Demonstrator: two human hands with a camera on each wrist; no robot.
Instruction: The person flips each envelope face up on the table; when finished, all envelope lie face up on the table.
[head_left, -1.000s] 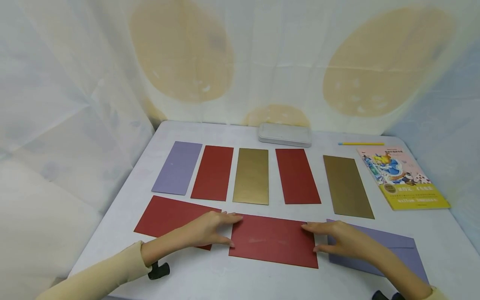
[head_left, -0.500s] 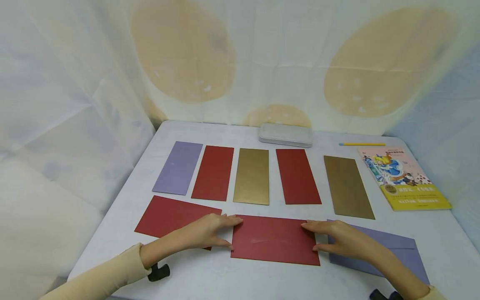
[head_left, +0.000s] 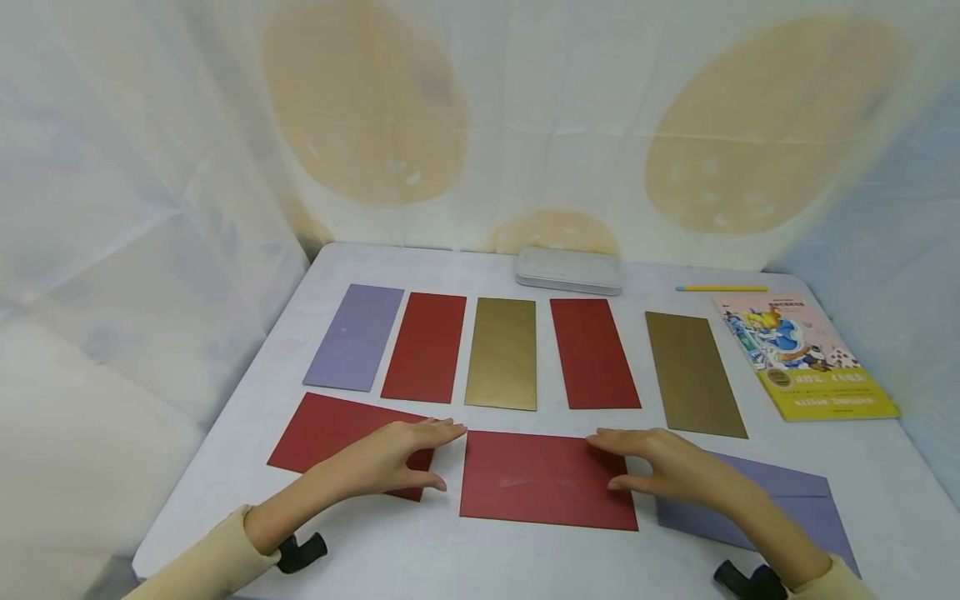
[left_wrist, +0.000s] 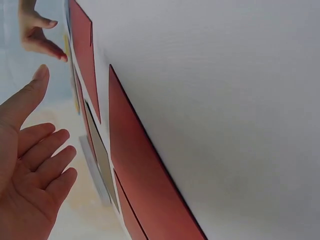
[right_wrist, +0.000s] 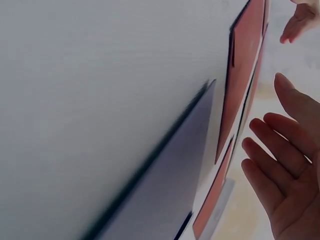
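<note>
Flat dark-red rectangular paper envelope (head_left: 548,480) lay on the white table (head_left: 480,558) between both sets of fingertips. Left hand (head_left: 393,460) and right hand (head_left: 663,468) hovered (fingers spread, gripping nothing), just off its short edges.

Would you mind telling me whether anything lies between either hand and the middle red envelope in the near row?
Nothing visible does. The left hand hovers by the left edge of the middle red envelope, the right hand over its right edge, both with relaxed fingers and only bare table nearby.
</note>
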